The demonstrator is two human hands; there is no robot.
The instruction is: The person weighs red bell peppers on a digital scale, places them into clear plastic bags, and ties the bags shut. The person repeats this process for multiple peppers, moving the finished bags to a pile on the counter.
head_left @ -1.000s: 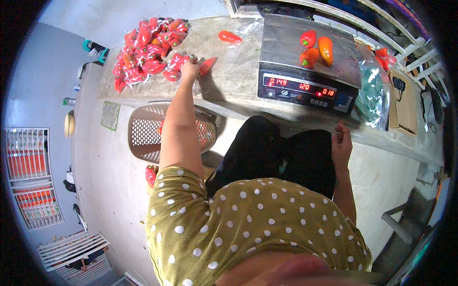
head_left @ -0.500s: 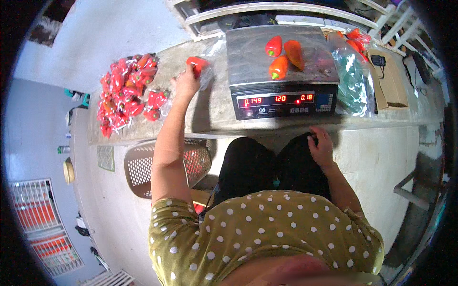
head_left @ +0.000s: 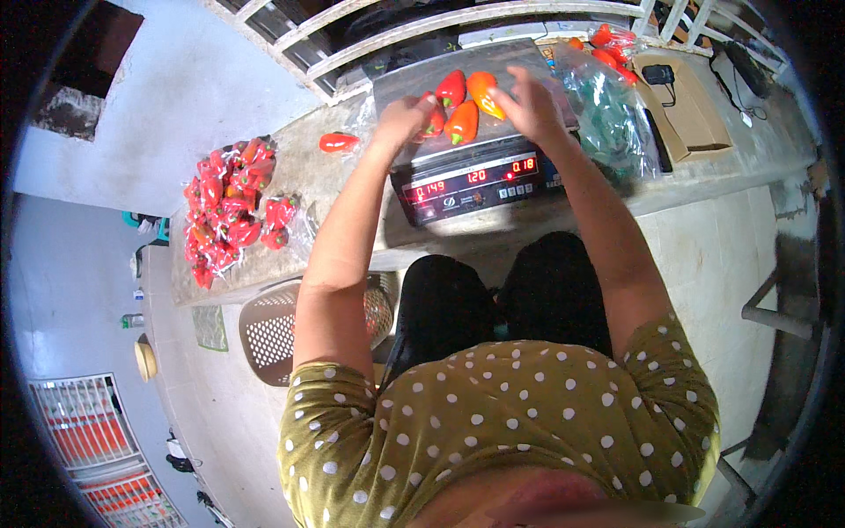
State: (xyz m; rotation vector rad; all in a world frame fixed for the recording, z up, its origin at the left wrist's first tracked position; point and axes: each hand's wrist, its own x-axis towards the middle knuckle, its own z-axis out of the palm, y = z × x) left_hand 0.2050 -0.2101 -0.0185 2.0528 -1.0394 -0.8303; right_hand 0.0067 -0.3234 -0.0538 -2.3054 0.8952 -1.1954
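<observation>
A digital scale [head_left: 475, 189] with a metal pan [head_left: 396, 86] and a lit red display stands on the concrete counter. On its pan lie a red bell pepper [head_left: 451, 88], an orange one [head_left: 462, 122] and a second orange one [head_left: 482, 85]. My left hand [head_left: 405, 121] is at the pan's left side, fingers closed around another red pepper [head_left: 434, 121], partly hidden by them. At the right of the pan, my right hand [head_left: 532, 107] is spread, its thumb against the second orange pepper. A single red pepper [head_left: 338, 142] lies on the counter left of the scale.
Plastic-bagged red peppers [head_left: 231, 198] are heaped at the counter's left. Right of the scale lie clear plastic bags [head_left: 607, 114], a cardboard piece [head_left: 695, 114] and more bagged peppers [head_left: 613, 48]. A perforated basket [head_left: 268, 339] sits below the counter. White bars [head_left: 475, 18] run behind.
My left hand has moved right from the counter to the scale, where a further red pepper now shows. My right hand has risen from my knee to the pan. The view has tilted.
</observation>
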